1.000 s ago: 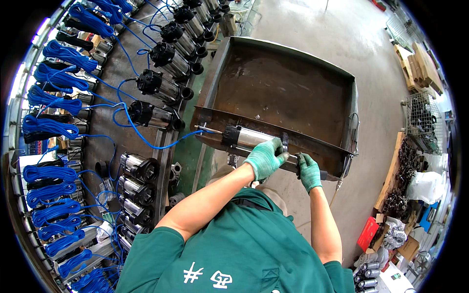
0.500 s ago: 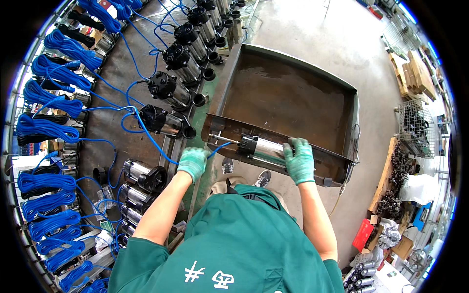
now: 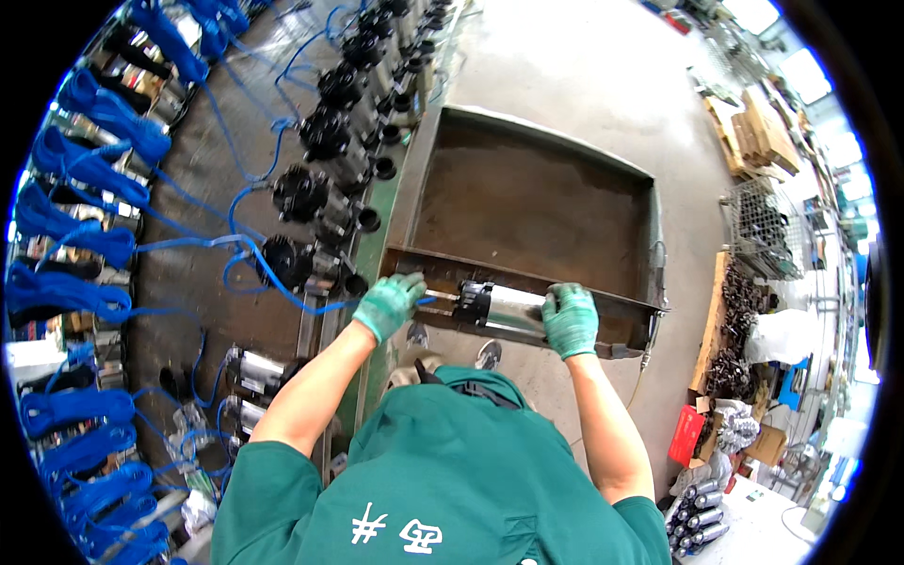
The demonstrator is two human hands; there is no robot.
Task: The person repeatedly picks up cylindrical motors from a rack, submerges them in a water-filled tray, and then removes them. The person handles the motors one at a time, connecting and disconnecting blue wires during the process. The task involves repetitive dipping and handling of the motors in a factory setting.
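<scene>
Where a plate divides the tray (image 3: pixel 421 174), the larger part shows a brown floor; along the near edge lies the pump (image 3: pixel 516 309), on its side, a bright silver cylinder with a black head to the left. The right hand (image 3: pixel 572 322) touches its right end, fingers partly bent; the left hand (image 3: pixel 389 306), half-curled, covers the blue cable (image 3: pixel 330 309) by the near left corner. Neither grip can be confirmed. A wire basket (image 3: pixel 767 226) holds dark parts.

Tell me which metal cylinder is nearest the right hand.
The cylinder lying along the tray's near side, right end at the right hand; others are off the tray.
</scene>
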